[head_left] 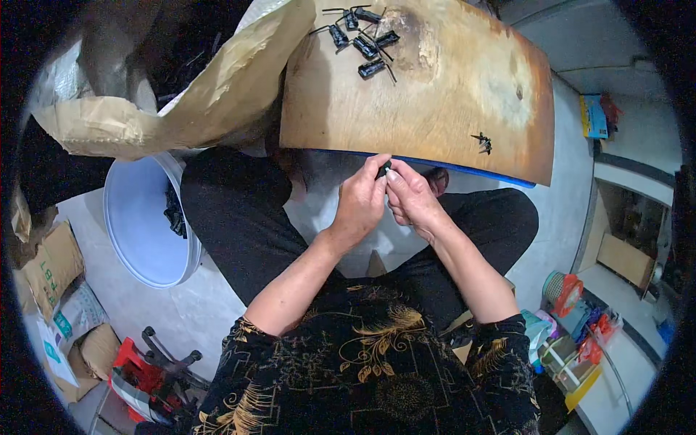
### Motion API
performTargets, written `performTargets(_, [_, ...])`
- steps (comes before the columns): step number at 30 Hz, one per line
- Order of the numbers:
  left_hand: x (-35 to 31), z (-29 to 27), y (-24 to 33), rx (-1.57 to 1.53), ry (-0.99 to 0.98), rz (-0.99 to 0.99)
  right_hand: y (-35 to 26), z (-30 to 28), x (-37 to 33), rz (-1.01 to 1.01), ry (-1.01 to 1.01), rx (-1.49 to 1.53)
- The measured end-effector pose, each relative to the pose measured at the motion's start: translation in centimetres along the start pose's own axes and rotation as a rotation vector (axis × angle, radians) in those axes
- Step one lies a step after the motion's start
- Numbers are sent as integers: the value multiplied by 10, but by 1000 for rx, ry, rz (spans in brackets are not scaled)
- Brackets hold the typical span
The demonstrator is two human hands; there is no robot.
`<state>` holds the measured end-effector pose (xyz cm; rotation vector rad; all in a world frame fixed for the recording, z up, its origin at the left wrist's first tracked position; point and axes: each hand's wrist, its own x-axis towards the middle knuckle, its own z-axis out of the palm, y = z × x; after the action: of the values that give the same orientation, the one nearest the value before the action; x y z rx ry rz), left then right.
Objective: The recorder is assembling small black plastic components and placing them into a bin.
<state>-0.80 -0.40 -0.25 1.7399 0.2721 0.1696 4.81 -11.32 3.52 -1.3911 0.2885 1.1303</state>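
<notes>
My left hand and my right hand meet just in front of the near edge of a wooden board. Between their fingertips they pinch a small black part, mostly covered by the fingers; its exact kind does not show. At the board's far left lie several black cylindrical parts with thin stems sticking out. A little heap of tiny black pieces, too small to name, rests near the right front corner.
A big crumpled brown paper sack leans against the board's left side. Below it stands a white bucket with black parts inside. Filled bags are at far left, shelves with coloured bags at right. My knees flank my hands.
</notes>
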Motion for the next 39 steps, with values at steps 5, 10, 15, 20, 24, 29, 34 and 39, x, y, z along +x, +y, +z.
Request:
performTargets(5, [2, -6, -2, -359, 28, -240, -4, 6, 6, -3, -74, 21])
performTargets(10, [2, -10, 3, -490, 40, -264, -3, 11, 6, -107, -82, 13])
performTargets(15, [1, -7, -3, -473, 35, -255, 1, 9, 9, -127, -69, -35])
performTargets(20, [3, -4, 1, -408, 74, -246, 2, 8, 11, -144, -17, -103])
performTargets(24, [5, -6, -4, -123, 55, -153, 1, 5, 14, -148, -33, -134])
performTargets(29, [7, -7, 1, 201, 135, 110, -9, 4, 11, -45, -29, -175])
performTargets(34, [10, -11, -2, -241, 24, -155, -20, -17, 31, -305, -267, -332])
performTargets(39, [9, -17, 6, -706, 47, -411, -78, -24, 81, -699, 408, -1121])
